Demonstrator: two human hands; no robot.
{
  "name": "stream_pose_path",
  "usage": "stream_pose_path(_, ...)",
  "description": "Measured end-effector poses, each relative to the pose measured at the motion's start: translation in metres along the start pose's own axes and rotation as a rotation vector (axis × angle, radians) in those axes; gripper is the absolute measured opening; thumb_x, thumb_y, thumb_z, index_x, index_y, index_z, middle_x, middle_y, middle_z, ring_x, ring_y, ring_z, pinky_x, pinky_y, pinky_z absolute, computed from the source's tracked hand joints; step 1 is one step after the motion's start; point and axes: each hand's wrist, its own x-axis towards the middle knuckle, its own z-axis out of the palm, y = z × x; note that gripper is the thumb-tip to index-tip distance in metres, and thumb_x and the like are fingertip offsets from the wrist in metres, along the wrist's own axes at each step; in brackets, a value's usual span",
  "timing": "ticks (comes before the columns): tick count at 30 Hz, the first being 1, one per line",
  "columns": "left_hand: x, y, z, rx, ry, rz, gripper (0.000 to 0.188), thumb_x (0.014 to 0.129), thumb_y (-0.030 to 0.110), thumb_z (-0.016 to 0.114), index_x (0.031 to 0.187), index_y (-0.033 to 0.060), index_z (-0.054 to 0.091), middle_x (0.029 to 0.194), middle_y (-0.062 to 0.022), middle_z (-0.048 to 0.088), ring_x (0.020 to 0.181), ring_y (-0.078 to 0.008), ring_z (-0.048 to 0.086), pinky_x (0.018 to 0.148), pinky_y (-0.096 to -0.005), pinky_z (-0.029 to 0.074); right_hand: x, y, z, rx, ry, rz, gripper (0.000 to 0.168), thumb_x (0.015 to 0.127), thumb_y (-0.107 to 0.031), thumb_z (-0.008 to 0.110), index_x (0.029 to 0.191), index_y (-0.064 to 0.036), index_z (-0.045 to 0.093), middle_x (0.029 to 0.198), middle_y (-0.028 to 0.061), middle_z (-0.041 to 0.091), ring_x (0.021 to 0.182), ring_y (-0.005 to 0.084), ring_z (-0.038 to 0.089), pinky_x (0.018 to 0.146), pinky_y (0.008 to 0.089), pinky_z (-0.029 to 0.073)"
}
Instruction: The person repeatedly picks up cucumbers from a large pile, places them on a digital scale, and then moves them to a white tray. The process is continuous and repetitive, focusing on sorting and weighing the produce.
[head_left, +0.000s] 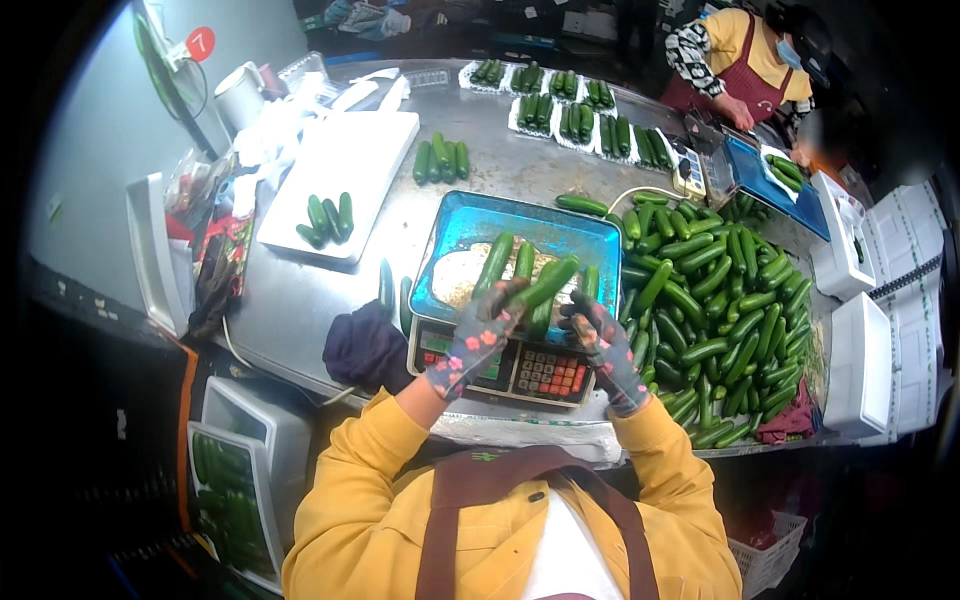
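Observation:
My left hand (484, 326), in a grey glove with a floral print, grips a green cucumber (548, 282) that slants up to the right over a weighing scale. My right hand (600, 337), gloved the same way, is at the pan's right front side; whether it holds anything is unclear. Several more cucumbers stand out above the blue scale pan (517, 208), one of them (495, 262) close to my left fingers. The scale's keypad (550, 373) faces me between my wrists. To the right of the scale lies a big heap of cucumbers (705, 300).
A white board (352, 157) bears several cucumbers. Wrapped trays of cucumbers (535, 112) stand at the table's back. A dark cloth (360, 349) lies left of the scale. A co-worker (750, 67) stands at a second blue-topped scale (776, 187). White foam boxes (862, 367) line the right edge.

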Motion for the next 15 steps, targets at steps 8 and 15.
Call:
stream_pose_path(8,-0.005,-0.006,-0.040,-0.091,-0.345,0.090,0.048,0.086,0.033,0.050,0.113,-0.0069,0.046,0.075,0.0010,0.049,0.058,-0.0042,0.041,0.052,-0.0165,0.034,0.012,-0.013,-0.012,0.491,0.192,0.371,0.027,0.080,-0.022,0.060,0.098,-0.004,0.050,0.082,0.0047,0.057,0.067,0.0146,0.057,0.057,0.0276,0.049)
stream_pose_path(15,0.067,-0.011,-0.080,0.222,-0.178,-0.140,0.059,0.081,0.036,0.054,0.125,0.0008,0.035,0.117,-0.0208,0.047,0.106,-0.0258,0.050,0.085,-0.0322,0.042,0.037,0.025,-0.046,0.278,0.197,0.538,0.020,0.080,-0.018,0.059,0.094,-0.006,0.052,0.081,0.0008,0.055,0.068,0.0115,0.055,0.057,0.0268,0.047)
